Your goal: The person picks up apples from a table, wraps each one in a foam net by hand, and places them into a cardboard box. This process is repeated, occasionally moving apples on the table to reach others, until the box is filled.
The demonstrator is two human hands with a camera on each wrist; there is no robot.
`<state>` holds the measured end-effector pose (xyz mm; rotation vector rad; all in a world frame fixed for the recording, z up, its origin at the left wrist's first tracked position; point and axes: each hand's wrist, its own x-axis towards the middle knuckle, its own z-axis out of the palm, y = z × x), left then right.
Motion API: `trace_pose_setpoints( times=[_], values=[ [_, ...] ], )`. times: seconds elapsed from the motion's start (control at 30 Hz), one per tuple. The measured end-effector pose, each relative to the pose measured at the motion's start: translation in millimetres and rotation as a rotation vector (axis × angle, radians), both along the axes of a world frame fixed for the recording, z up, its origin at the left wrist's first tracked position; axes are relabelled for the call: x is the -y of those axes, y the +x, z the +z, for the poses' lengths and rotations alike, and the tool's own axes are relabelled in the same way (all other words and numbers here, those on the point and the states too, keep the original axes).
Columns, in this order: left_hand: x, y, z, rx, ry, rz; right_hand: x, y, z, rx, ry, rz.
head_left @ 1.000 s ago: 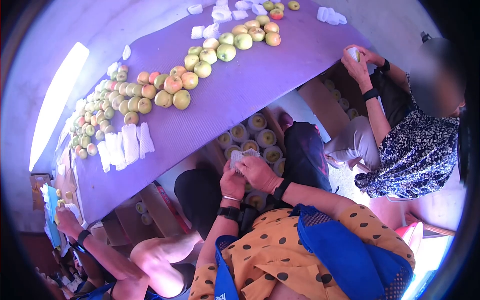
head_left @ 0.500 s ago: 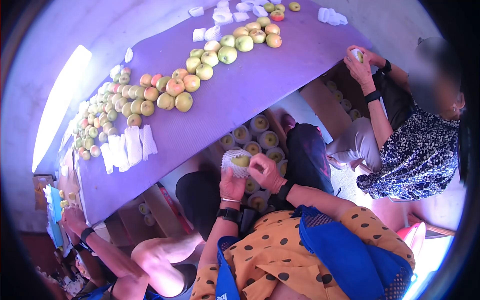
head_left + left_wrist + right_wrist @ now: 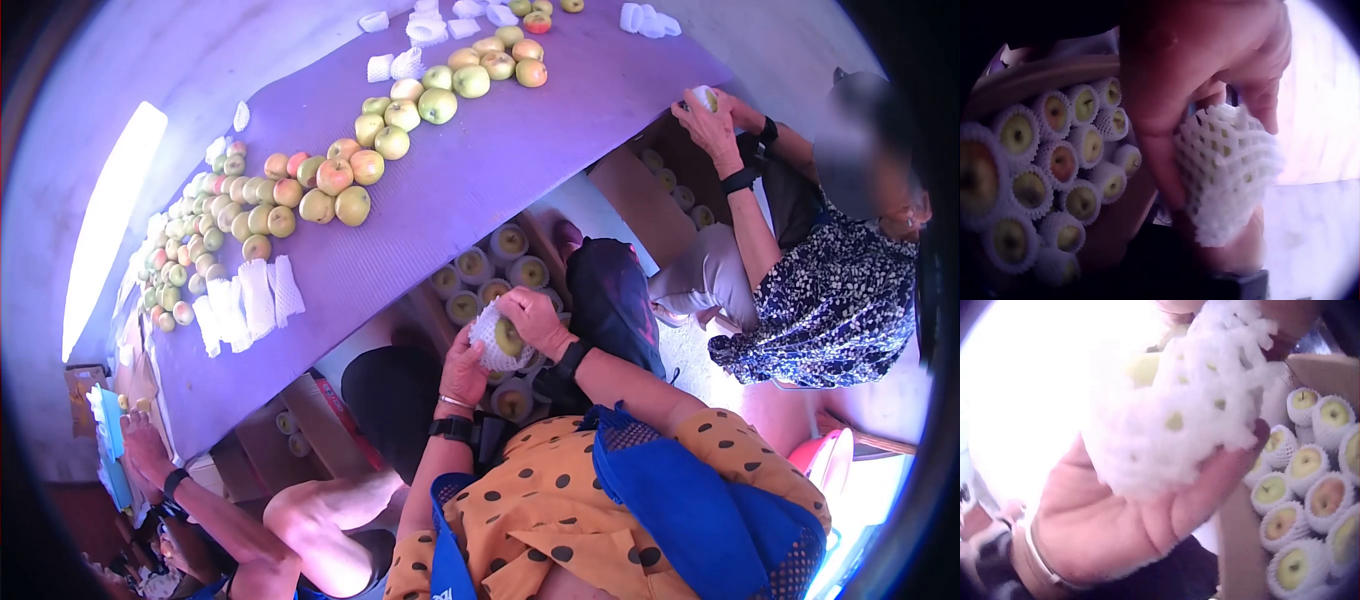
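Observation:
A green apple (image 3: 508, 338) sits in a white foam net (image 3: 488, 345) above the open box. The left hand (image 3: 463, 372) cups the netted apple from the left; in the right wrist view the left palm (image 3: 1141, 525) lies under the net (image 3: 1166, 419). At the apple's upper right, the right hand (image 3: 535, 322) has its fingers curled on the net and fruit. In the left wrist view the right hand (image 3: 1210, 62) grips the net (image 3: 1229, 169) from above, thumb on one side and fingers on the other. The net covers most of the apple.
A cardboard box (image 3: 1235, 550) of netted apples (image 3: 1029, 190) stands below the hands. Loose apples (image 3: 335, 177) and empty nets (image 3: 257, 297) lie on the purple table (image 3: 400, 235). Another person (image 3: 815, 290) sits at the right, and another person's arm (image 3: 225, 515) shows at the lower left.
The net, bunched between both hands at first, then opened around the apple on the left hand. The right hand has since moved onto the apple's top, and the netted apple has shifted slightly right and down.

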<state>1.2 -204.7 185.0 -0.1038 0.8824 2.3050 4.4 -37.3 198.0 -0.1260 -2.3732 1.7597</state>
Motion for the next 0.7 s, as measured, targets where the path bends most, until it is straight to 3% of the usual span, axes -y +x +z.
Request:
trace_pose_setpoints(
  times=[0.03, 0.07, 0.13, 0.37, 0.47, 0.53, 0.63, 0.67, 0.7],
  values=[
    [0.2, -0.8, 2.9, -0.008, 0.029, -0.039, -2.4, -1.7, -2.7, 0.178, -0.181, 0.037],
    [0.3, -1.4, 6.1, -0.016, 0.058, -0.077, -2.6, -2.8, -5.4, 0.181, -0.182, 0.038],
    [0.0, -1.2, 14.5, -0.010, 0.087, -0.063, -2.7, -4.5, -7.6, 0.364, -0.888, 0.040],
    [-4.0, -3.6, 18.8, 0.005, 0.052, 0.130, -3.0, -7.8, -6.2, 0.488, -0.670, 0.026],
    [-2.7, -5.6, 12.7, 0.005, 0.156, 0.102, -2.9, -6.4, -1.5, 0.562, -0.776, 0.049],
    [0.1, -6.9, 5.2, 0.063, 0.183, 0.101, 0.8, -3.4, 0.2, 0.572, -1.221, -0.029],
    [0.4, -5.1, 2.6, 0.148, 0.214, 0.103, 10.3, 1.9, -4.0, 0.530, -1.357, -0.102],
    [0.1, -4.6, 3.0, 0.176, 0.216, 0.106, 12.7, 3.1, -6.8, 0.529, -1.355, -0.101],
    [-0.7, -4.1, 1.2, 0.174, 0.219, 0.105, 15.4, 3.9, -10.8, 0.492, -0.966, -0.110]
  ],
)
